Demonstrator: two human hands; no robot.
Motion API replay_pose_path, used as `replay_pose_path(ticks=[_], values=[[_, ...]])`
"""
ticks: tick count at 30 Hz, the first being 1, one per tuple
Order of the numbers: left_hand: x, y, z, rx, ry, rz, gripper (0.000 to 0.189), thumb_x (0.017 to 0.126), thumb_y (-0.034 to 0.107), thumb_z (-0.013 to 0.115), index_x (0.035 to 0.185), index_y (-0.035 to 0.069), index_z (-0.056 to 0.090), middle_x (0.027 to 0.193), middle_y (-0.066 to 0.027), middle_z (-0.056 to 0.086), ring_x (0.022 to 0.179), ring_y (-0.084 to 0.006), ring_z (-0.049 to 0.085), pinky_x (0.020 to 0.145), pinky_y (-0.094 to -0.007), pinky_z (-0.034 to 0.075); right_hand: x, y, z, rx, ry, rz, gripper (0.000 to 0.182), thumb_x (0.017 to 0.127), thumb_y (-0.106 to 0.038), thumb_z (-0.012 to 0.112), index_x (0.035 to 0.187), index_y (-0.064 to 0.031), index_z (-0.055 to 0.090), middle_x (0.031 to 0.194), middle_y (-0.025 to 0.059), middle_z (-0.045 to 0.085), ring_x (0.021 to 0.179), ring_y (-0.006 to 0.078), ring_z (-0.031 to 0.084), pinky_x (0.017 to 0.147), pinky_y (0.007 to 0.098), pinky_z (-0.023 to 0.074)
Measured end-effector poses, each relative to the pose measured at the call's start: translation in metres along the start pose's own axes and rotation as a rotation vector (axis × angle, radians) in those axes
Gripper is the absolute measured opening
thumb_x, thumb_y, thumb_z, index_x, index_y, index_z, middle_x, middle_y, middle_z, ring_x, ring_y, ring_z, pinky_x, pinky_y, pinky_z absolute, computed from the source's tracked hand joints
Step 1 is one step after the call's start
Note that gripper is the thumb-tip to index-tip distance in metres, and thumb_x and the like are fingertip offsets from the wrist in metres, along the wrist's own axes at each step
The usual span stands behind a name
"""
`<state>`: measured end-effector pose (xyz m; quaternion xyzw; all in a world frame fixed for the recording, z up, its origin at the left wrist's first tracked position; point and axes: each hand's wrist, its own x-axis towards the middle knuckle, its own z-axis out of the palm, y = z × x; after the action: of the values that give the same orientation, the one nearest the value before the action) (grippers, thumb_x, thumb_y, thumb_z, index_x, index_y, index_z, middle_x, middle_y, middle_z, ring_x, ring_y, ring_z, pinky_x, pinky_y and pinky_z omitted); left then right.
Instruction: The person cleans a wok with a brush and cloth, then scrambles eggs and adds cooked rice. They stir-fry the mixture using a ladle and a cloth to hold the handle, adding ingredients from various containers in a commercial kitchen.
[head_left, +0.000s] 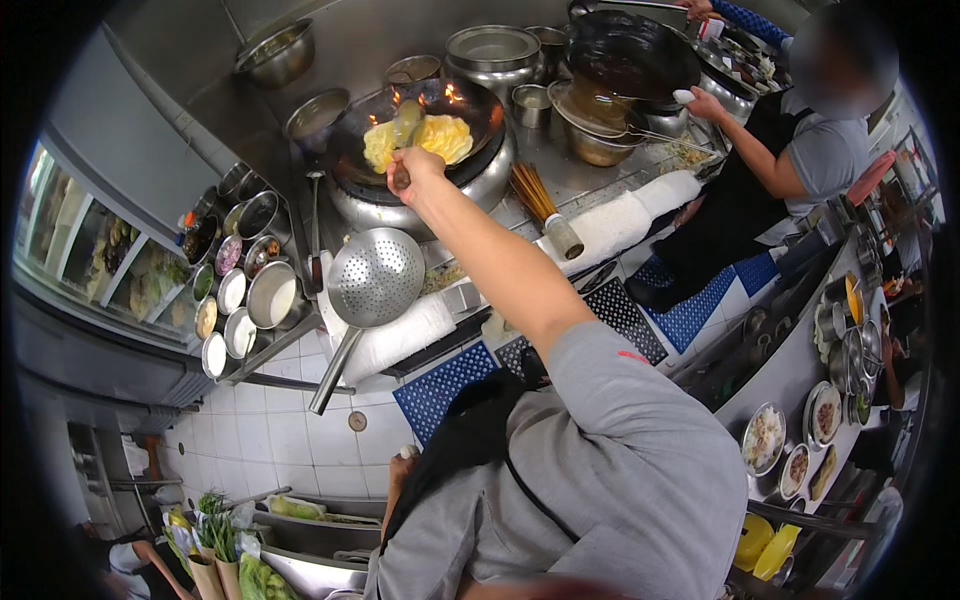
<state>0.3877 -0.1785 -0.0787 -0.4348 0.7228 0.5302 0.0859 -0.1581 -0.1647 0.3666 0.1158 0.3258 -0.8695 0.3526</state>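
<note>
My right hand (416, 174) grips the wooden handle end of a metal ladle (409, 120), whose bowl lies on yellow cooked egg (446, 139) in a black wok (480, 120). Small flames show at the wok's far side. Low beside my apron, my left hand (401, 469) is closed around a small white thing, perhaps a cloth; its fingers are partly hidden. A perforated metal strainer (376, 277) rests near the wok on the stove's edge, its handle pointing toward the floor. Another long-handled utensil (316, 217) lies left of the wok.
Bowls of ingredients (271, 294) crowd the left side. Right of the wok are a bundle of bamboo sticks (534, 193), rolled white towels (600, 229) and metal pots (493, 49). A co-worker (772, 157) tilts a large wok (630, 56), pouring liquid through a strainer. Blue mats (450, 386) lie on the tiled floor.
</note>
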Motion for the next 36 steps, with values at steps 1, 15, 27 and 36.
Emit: replay_pose_path(ticks=[1,15,27,36], values=[[-0.002,0.002,-0.001,0.022,0.016,0.006,0.039,0.071,0.035,0.070,0.086,-0.001,0.068,0.087,-0.0171,0.070,0.083,-0.0297,0.068,0.073,-0.0406,0.052,0.003,0.003,0.004,-0.064,0.016,-0.052,0.008,0.084,0.000,0.049,0.092,-0.0017,0.051,0.065,0.0096,0.052,0.045,0.0188,0.052,0.036,0.0318,0.0416],[-0.030,0.002,-0.011,0.137,0.180,-0.167,0.049,0.064,0.037,0.078,0.090,-0.005,0.068,0.091,-0.0194,0.070,0.088,-0.0314,0.068,0.076,-0.0400,0.052,-0.065,0.065,0.040,-0.129,0.103,-0.174,0.032,0.083,0.003,0.040,0.112,-0.0072,0.043,0.072,0.0112,0.053,0.041,0.0190,0.047,0.035,0.0329,0.0410],[-0.045,-0.043,0.007,0.226,0.186,-0.018,0.048,0.062,0.028,0.077,0.096,-0.003,0.069,0.095,-0.0212,0.069,0.085,-0.0288,0.069,0.076,-0.0393,0.053,-0.075,0.091,0.047,-0.066,0.019,0.001,0.006,0.084,0.001,0.052,0.084,-0.0039,0.050,0.060,0.0047,0.050,0.046,0.0155,0.052,0.043,0.0322,0.0453],[-0.040,0.061,0.004,-0.066,0.152,-0.167,0.032,0.070,0.025,0.071,0.085,-0.003,0.069,0.076,-0.0195,0.069,0.074,-0.0271,0.068,0.065,-0.0390,0.051,-0.001,0.044,0.014,-0.178,0.208,-0.294,0.011,0.085,0.001,0.050,0.094,-0.0033,0.046,0.066,0.0083,0.049,0.047,0.0186,0.050,0.036,0.0331,0.0399]])
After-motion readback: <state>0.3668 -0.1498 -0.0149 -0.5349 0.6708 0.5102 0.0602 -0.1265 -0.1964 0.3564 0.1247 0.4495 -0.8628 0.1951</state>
